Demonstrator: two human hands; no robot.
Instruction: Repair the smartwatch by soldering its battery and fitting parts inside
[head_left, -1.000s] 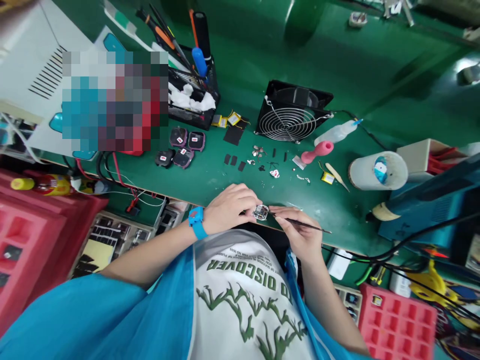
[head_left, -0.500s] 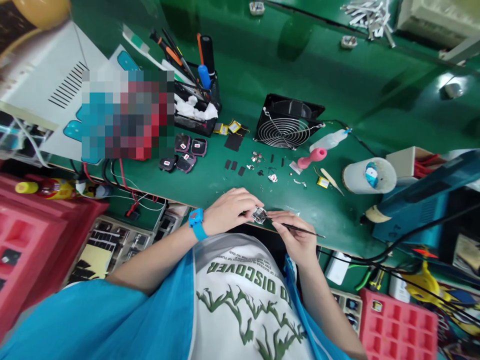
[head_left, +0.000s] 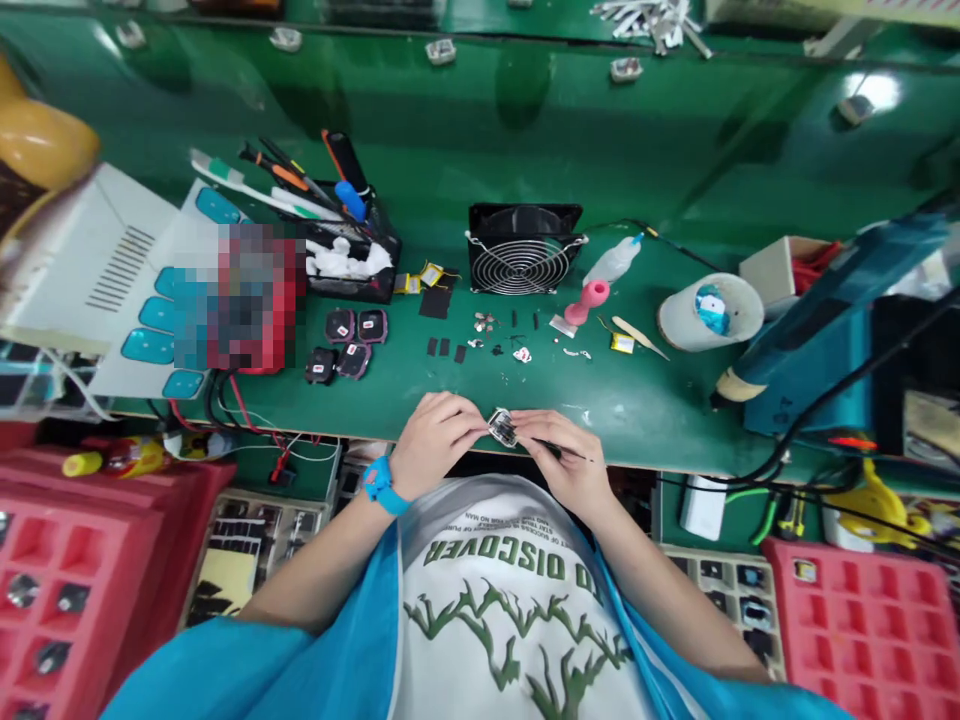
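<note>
A small silvery device with dark inner parts (head_left: 502, 426) is held between my two hands, just over the bench's front edge. My left hand (head_left: 439, 440), with a blue wristband (head_left: 384, 486) at its wrist, pinches the device's left side. On the other side my right hand (head_left: 568, 452) grips the device's edge and also holds a thin dark tool (head_left: 564, 450) pointing right. Small loose parts (head_left: 486, 322) lie on the green bench beyond my hands, with a white-and-red piece (head_left: 522, 355) among them.
Behind the parts stands a black fan (head_left: 521, 262). A pink-topped tool (head_left: 586, 300), a white cup (head_left: 711, 312) and a yellow battery (head_left: 622, 342) are to the right. Several dark cases (head_left: 353, 359), a tool holder (head_left: 352, 285) and a red meter (head_left: 289, 300) are to the left.
The view has shifted and levelled. The device looks more tilted between my fingers, and the tool in my right hand shows less of its length.
</note>
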